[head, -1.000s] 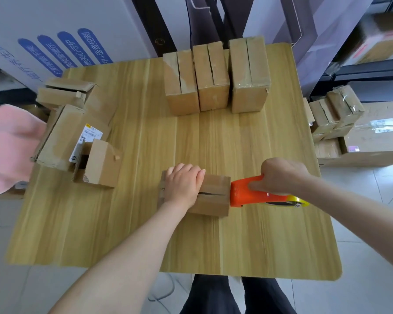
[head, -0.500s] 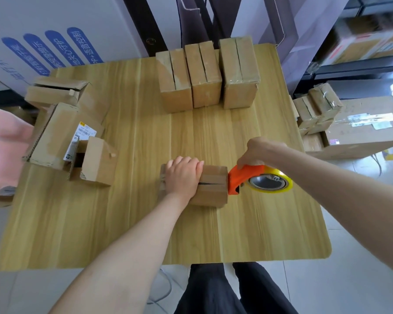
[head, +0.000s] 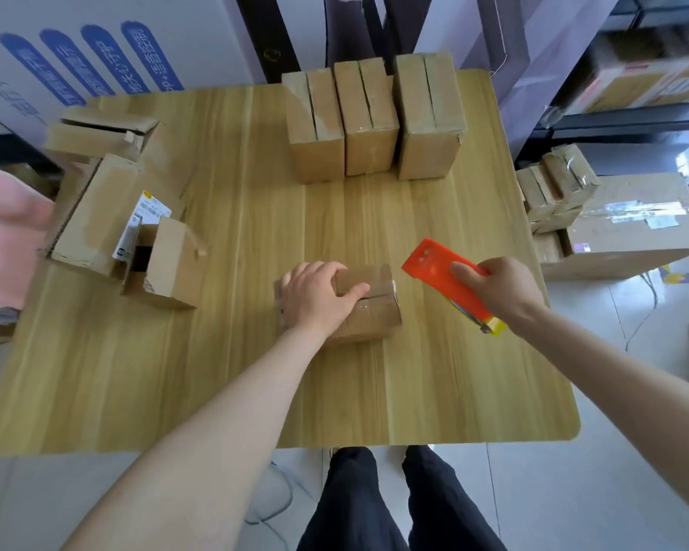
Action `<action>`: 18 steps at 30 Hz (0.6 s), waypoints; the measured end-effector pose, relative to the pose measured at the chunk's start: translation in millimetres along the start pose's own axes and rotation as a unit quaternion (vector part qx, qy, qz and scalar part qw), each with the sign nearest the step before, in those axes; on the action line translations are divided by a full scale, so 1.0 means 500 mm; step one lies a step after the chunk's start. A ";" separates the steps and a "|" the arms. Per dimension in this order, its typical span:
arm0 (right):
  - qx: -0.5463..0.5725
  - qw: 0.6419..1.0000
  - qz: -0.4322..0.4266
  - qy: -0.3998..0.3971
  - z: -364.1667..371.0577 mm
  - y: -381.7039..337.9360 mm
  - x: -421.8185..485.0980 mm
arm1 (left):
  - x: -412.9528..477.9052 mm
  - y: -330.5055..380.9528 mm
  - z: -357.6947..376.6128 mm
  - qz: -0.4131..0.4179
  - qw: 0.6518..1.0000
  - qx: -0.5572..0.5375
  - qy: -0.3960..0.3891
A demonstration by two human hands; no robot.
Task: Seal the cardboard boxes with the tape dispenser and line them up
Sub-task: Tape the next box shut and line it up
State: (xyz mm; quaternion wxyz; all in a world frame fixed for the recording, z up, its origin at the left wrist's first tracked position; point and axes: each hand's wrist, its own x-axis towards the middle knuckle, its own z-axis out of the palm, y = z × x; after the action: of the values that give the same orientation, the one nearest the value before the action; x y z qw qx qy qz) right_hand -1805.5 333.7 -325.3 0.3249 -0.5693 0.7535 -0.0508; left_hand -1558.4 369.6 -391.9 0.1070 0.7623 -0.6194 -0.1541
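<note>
Tape dispenser (head: 446, 278) has pulled off the box (head: 368, 308) and now hangs just right of it in the right hand (head: 498, 290) grip, left hand (head: 315, 296) clamped on the box mid-tabletop (head: 255, 371): seam looks taped, next is lining up.

Taped box (head: 368, 308), orange dispenser (head: 442, 278) beside

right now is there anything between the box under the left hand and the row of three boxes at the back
No. In the head view only bare table lies between the held box and the row of three boxes.
</note>
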 end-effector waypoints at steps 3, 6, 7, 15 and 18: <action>0.195 0.980 -0.041 0.023 -0.024 -0.011 -0.045 | -0.026 0.006 -0.014 -0.247 0.964 -0.065 0.075; 0.289 0.954 -0.079 0.003 -0.037 -0.027 -0.089 | -0.045 0.024 -0.023 -0.357 0.923 -0.129 0.063; 0.304 0.948 -0.090 0.000 -0.041 -0.032 -0.099 | -0.048 0.027 -0.023 -0.373 0.913 -0.159 0.052; 0.354 0.918 -0.180 0.004 -0.092 -0.069 -0.158 | -0.037 0.102 -0.179 -0.247 0.835 -0.489 0.038; 0.351 0.910 -0.217 0.021 -0.117 -0.087 -0.176 | -0.039 0.155 -0.291 -0.145 0.823 -0.544 -0.081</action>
State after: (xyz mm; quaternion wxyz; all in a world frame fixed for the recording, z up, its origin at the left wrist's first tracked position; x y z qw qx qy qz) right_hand -1789.3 380.1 -222.1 0.4689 -0.5670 0.5512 -0.3935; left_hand -1579.3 368.4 -227.2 0.4304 0.6463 -0.3237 -0.5407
